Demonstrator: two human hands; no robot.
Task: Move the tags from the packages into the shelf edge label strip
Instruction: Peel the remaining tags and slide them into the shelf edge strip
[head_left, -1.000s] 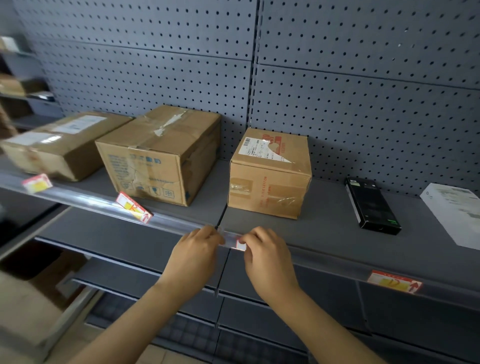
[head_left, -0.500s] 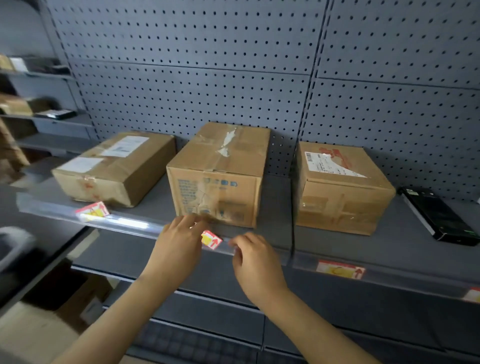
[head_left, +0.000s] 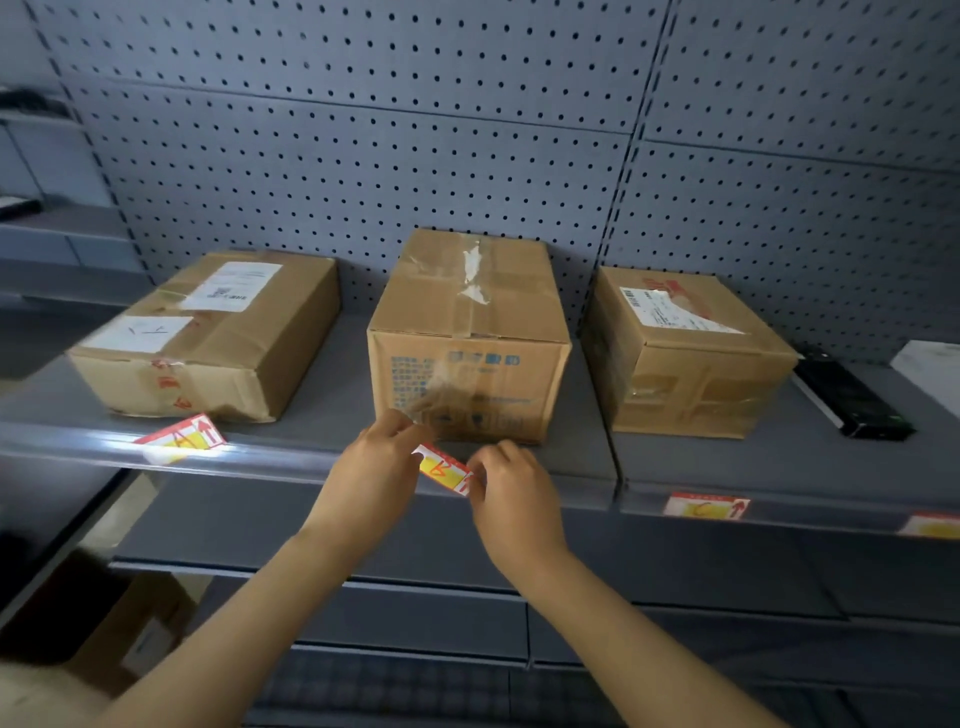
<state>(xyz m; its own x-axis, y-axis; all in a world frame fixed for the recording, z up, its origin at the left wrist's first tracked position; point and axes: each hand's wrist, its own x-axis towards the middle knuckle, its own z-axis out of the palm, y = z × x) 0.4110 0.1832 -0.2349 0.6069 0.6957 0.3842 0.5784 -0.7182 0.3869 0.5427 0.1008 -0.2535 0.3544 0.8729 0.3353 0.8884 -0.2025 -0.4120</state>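
Seating a red-and-yellow tag (head_left: 442, 469) into the shelf edge label strip (head_left: 291, 457) is, by my reading, the step in hand. Left hand (head_left: 371, 470) pinches the tag's upper-left end between thumb and fingertips; right hand (head_left: 511, 493) pinches its lower-right end. Both grips are closed on the tag, fingers curled. Tag sits tilted between the two grips, at the shelf's front edge, just below the front face of the middle package (head_left: 467, 353). Cannot tell whether its lower edge is already inside the channel.

Beyond the left grip: another tag (head_left: 179, 441) lies crooked on the strip, in front of the left package (head_left: 208, 338). Beyond the right grip: a seated tag (head_left: 706, 506) below the right package (head_left: 685, 358), and a further one (head_left: 932, 526) at the frame edge.

To do it well, as I judge it: level the tag first so both ends meet the strip together. Slip one long edge under the strip's lip, then press the other in. Keep the pinches light; thin card likely buckles if the hands squeeze toward each other. Glare on the clear strip may hide the lip, so feel for it.
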